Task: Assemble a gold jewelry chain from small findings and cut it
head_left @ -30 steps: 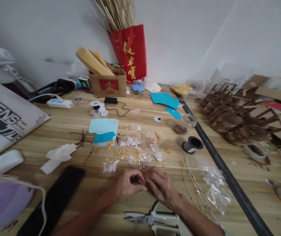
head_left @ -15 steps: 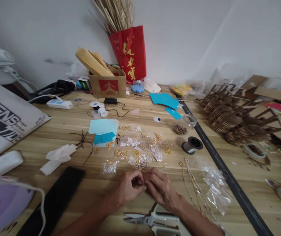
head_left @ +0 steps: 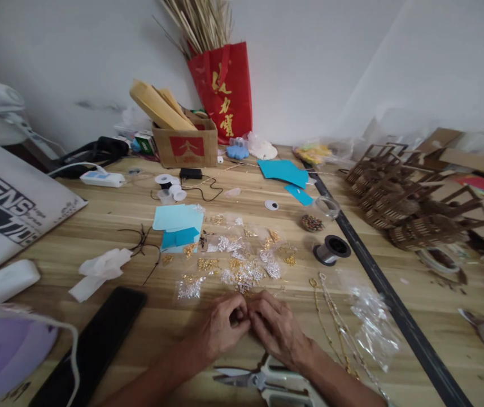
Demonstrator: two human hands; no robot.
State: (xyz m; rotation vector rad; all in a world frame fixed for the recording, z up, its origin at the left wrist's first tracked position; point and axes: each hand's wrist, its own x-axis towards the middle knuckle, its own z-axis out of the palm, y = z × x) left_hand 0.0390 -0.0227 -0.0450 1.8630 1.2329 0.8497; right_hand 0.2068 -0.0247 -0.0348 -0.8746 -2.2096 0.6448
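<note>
My left hand (head_left: 225,323) and my right hand (head_left: 273,325) meet at the fingertips, low in the middle of the view. Both have their fingers curled in a pinch, and whatever lies between them is too small to make out. Just beyond the fingertips spreads a pile of small silver and gold findings (head_left: 244,276), with more in little clear bags (head_left: 190,287). Scissors with pale handles (head_left: 262,379) lie partly beneath my right wrist. Gold and silver chains (head_left: 335,314) rest to the right of my right hand.
A wire spool (head_left: 331,250) and a bead jar (head_left: 313,222) stand right of the findings. Clear plastic bags (head_left: 373,322) lie at right, brown baskets (head_left: 394,198) beyond. A black phone-like slab (head_left: 93,345) lies left. A cardboard box (head_left: 186,148) and red bag (head_left: 229,90) stand behind.
My hands have barely shifted; the fingertips are still together, with a slight change in how the fingers are bent. Nothing else has visibly moved.
</note>
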